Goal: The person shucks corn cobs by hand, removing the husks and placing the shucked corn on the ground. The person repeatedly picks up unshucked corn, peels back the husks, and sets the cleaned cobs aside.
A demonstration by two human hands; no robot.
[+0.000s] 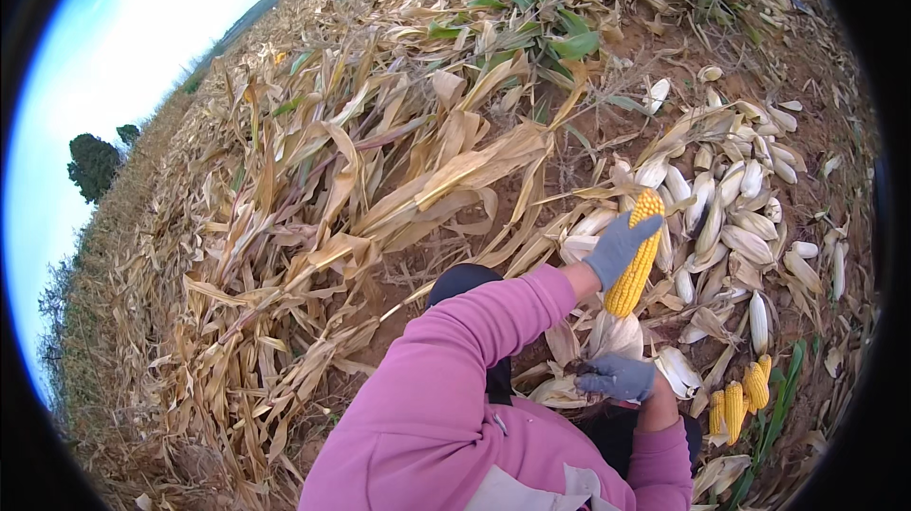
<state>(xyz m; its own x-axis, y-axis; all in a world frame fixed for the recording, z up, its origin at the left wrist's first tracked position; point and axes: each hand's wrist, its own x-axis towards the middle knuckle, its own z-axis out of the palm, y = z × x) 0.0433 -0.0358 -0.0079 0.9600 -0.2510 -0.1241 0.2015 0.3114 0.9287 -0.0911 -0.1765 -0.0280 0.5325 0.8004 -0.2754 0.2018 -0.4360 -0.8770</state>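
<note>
A bare yellow corn ear [635, 272] is held up by my left hand [618, 246], which wears a grey glove. The thumb lies across the ear's upper part. Pale husk leaves [616, 336] still wrap around its lower end. Just below, my right hand [618, 377], in a soiled grey glove, has its fingers closed on the husk near the base of the ear. Several husked yellow ears [734, 408] lie together on the ground to the right of my right hand.
Unhusked corn ears [747, 244] in dry pale husks form a loose pile on the soil at the right. Dry corn stalks and leaves [341, 226] cover the ground to the left. Green leaves [576, 45] show among the stalks farther off.
</note>
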